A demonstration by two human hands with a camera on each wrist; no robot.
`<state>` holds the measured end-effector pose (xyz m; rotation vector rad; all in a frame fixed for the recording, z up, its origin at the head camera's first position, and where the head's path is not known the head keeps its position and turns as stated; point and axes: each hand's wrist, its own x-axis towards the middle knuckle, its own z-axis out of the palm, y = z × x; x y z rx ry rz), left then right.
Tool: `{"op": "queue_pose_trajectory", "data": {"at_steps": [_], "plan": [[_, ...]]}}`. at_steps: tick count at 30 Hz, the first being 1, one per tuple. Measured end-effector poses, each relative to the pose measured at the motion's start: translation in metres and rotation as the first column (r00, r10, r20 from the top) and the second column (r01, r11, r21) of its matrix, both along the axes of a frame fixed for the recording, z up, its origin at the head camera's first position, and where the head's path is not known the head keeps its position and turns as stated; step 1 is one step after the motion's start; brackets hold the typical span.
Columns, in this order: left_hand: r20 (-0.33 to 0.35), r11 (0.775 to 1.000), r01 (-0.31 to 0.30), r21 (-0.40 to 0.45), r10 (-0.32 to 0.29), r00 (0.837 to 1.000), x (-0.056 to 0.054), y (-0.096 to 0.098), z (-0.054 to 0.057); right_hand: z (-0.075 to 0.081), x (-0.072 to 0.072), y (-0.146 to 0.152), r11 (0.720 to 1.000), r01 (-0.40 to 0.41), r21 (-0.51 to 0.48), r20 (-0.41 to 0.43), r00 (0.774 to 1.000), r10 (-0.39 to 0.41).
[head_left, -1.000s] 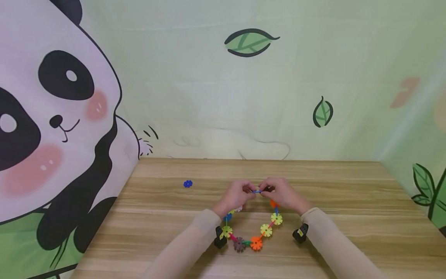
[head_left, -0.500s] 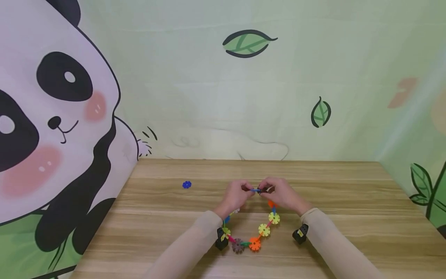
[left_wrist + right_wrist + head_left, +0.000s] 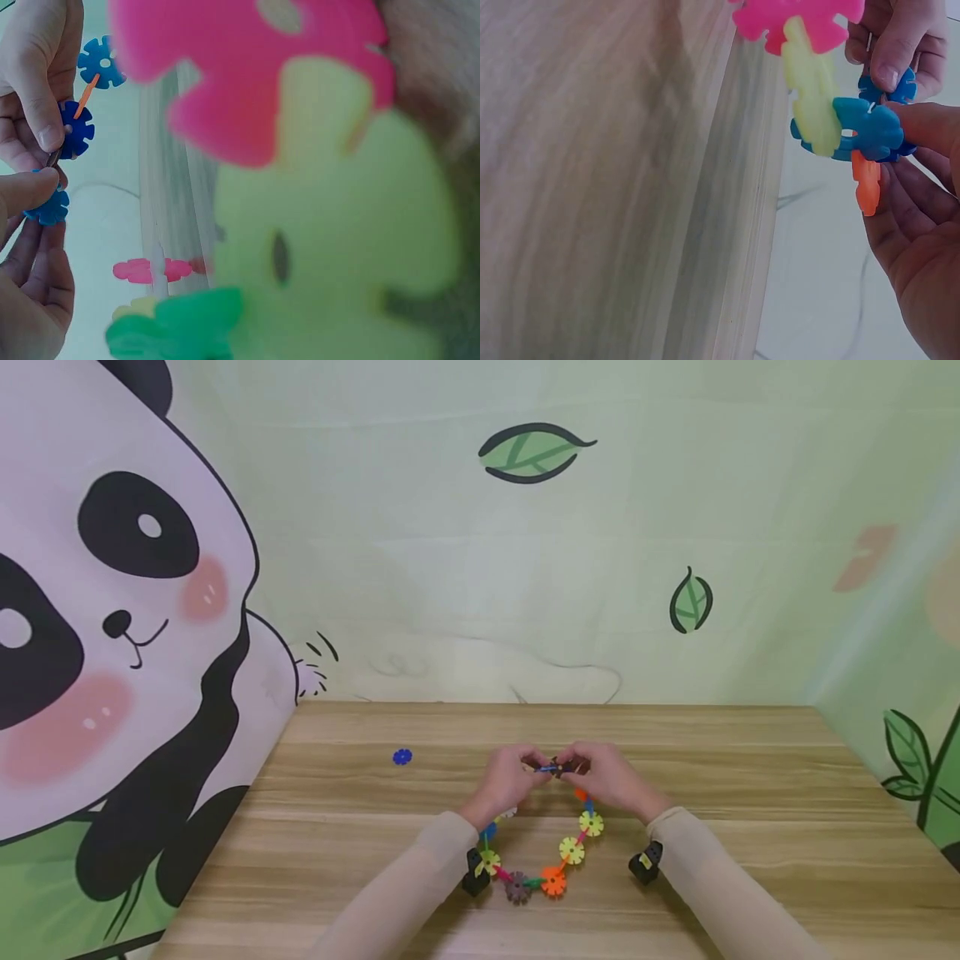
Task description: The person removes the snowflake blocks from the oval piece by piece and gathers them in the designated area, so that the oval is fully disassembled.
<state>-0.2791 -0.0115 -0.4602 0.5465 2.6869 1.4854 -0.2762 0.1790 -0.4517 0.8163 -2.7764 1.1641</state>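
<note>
In the head view, my left hand (image 3: 512, 783) and right hand (image 3: 603, 774) meet above the table, fingertips close together. Each pinches an end of a chain of interlocked flower-shaped plastic discs. A light blue disc (image 3: 49, 207) is between my left thumb and fingers in the left wrist view. My right thumb and fingers hold a dark blue disc (image 3: 78, 133), joined to an orange disc (image 3: 867, 187) and another blue disc (image 3: 870, 127). A small dark disc (image 3: 557, 767) shows between the fingertips; whether it joins both ends is hidden. The chain loops towards the body through yellow (image 3: 572, 851) and orange (image 3: 554, 882) discs.
One loose blue disc (image 3: 402, 757) lies on the wooden table (image 3: 712, 743), left of the hands. A cloth wall (image 3: 420, 568) printed with a panda and leaves stands behind the table. Black wrist cameras (image 3: 646, 863) hang below the sleeves.
The hands stay nearly in place, drawn slightly closer, and the dark disc between the fingertips shows more. The chain's right side shifts a little. The loose blue disc stays put.
</note>
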Motion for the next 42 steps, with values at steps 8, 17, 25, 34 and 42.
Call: {"op": "queue_pose_trajectory", "data": {"at_steps": [8,17,25,34,42], "plan": [[-0.072,1.000,-0.008,-0.008,0.007,0.997,-0.002,0.002,-0.003,0.001,-0.001,0.000,1.000,-0.013,0.005,-0.020,1.000,0.014],[-0.201,0.999,-0.015,-0.048,0.005,0.980,0.001,0.003,-0.004,0.001,0.001,-0.001,1.000,-0.004,-0.014,-0.025,1.000,0.003],[-0.293,0.991,-0.027,-0.129,-0.012,0.956,0.004,0.002,0.002,0.003,0.000,-0.002,1.000,0.003,-0.019,0.006,1.000,-0.003],[-0.311,0.984,-0.027,-0.176,-0.030,0.950,0.004,0.000,0.003,0.001,-0.001,0.001,0.999,0.021,-0.037,-0.010,1.000,-0.021],[-0.212,0.994,-0.035,-0.104,0.013,0.977,-0.004,-0.010,-0.001,0.002,-0.003,0.004,0.998,0.047,-0.031,0.025,0.999,-0.046]]}}
